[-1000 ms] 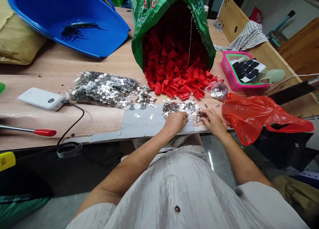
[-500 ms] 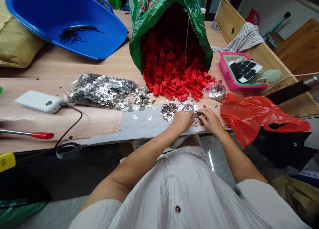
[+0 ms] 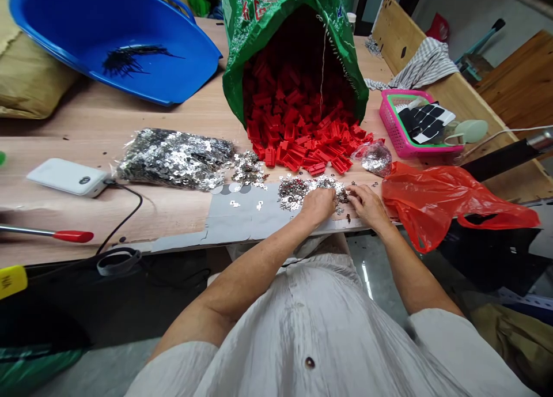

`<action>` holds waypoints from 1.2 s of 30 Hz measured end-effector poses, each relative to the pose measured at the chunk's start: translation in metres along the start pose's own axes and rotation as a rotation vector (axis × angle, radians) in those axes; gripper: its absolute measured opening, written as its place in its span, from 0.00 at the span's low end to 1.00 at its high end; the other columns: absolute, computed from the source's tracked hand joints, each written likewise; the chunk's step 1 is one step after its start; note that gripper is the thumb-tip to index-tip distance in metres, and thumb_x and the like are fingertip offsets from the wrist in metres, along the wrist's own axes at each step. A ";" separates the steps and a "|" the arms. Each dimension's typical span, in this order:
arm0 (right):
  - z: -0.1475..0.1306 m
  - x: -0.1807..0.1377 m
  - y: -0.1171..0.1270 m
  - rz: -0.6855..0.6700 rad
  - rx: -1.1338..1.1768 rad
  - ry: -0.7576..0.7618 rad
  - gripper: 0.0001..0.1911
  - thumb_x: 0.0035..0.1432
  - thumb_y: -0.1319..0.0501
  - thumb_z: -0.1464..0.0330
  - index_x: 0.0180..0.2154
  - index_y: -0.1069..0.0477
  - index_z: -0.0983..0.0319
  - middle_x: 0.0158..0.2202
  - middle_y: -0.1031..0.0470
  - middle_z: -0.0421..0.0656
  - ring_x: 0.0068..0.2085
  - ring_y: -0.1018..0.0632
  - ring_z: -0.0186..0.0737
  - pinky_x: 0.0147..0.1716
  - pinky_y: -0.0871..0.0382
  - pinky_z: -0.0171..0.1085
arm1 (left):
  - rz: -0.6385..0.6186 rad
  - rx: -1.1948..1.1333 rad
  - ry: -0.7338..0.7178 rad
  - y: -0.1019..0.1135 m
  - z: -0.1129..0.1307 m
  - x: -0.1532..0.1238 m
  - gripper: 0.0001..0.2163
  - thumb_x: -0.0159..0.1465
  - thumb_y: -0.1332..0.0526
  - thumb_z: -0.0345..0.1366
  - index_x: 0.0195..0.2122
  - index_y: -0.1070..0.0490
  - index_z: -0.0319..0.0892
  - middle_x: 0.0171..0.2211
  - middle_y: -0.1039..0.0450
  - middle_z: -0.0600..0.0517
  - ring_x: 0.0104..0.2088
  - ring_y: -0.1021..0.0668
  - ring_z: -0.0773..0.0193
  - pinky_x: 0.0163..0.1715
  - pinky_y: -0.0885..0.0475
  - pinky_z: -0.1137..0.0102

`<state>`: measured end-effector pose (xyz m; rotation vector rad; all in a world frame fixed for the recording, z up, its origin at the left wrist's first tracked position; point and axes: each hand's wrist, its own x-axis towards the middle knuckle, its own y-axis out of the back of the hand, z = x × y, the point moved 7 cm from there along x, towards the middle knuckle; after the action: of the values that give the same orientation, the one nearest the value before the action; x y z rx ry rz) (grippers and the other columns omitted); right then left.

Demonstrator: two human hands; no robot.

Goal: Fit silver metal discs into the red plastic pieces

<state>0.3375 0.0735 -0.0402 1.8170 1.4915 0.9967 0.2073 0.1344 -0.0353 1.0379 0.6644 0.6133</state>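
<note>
My left hand [image 3: 318, 205] is closed, its fingers curled at the near edge of a loose pile of small silvery metal pieces [image 3: 294, 193]. What its fingertips hold is hidden. To its right, my right hand [image 3: 367, 205] rests at the pile's right end, finger and thumb apart and touching the loose pieces. A small dark piece [image 3: 348, 218] lies between the two hands, near the table edge. Behind the pile, many red plastic parts [image 3: 298, 143] spill from a green woven sack [image 3: 235, 91].
A clear bag of metal pieces [image 3: 173, 158] and a white power bank [image 3: 69, 177] lie left. A blue scoop-shaped basin [image 3: 185, 74] stands behind them. On the right are a small clear bag [image 3: 377, 158], a red plastic bag [image 3: 432, 204] and a pink basket [image 3: 391, 123].
My right hand has shifted slightly right, widening the gap between the hands. A small dark piece now shows on the table between them. My left hand stays closed at the pile.
</note>
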 end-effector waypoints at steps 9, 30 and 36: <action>0.006 0.001 -0.002 -0.023 0.008 0.025 0.15 0.57 0.44 0.75 0.44 0.26 0.58 0.41 0.25 0.45 0.44 0.24 0.44 0.47 0.31 0.43 | 0.012 -0.081 0.022 0.003 0.009 0.002 0.11 0.63 0.44 0.34 0.41 0.23 0.42 0.39 0.20 0.42 0.43 0.20 0.51 0.41 0.28 0.63; -0.008 0.008 0.006 0.018 -0.004 0.037 0.09 0.61 0.44 0.71 0.41 0.27 0.59 0.40 0.25 0.45 0.42 0.25 0.43 0.45 0.33 0.40 | 0.276 0.025 -0.081 0.030 -0.027 -0.028 0.10 0.65 0.46 0.32 0.39 0.24 0.43 0.35 0.21 0.46 0.37 0.22 0.56 0.34 0.34 0.68; -0.007 0.011 0.003 0.028 -0.003 -0.009 0.08 0.61 0.46 0.70 0.38 0.28 0.59 0.37 0.22 0.45 0.39 0.23 0.44 0.41 0.32 0.40 | 0.308 0.181 -0.128 0.017 -0.049 -0.038 0.14 0.66 0.51 0.26 0.40 0.25 0.40 0.35 0.24 0.41 0.39 0.24 0.54 0.37 0.35 0.64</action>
<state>0.3345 0.0836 -0.0313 1.8427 1.4623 1.0027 0.1434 0.1410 -0.0289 1.3512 0.4568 0.7556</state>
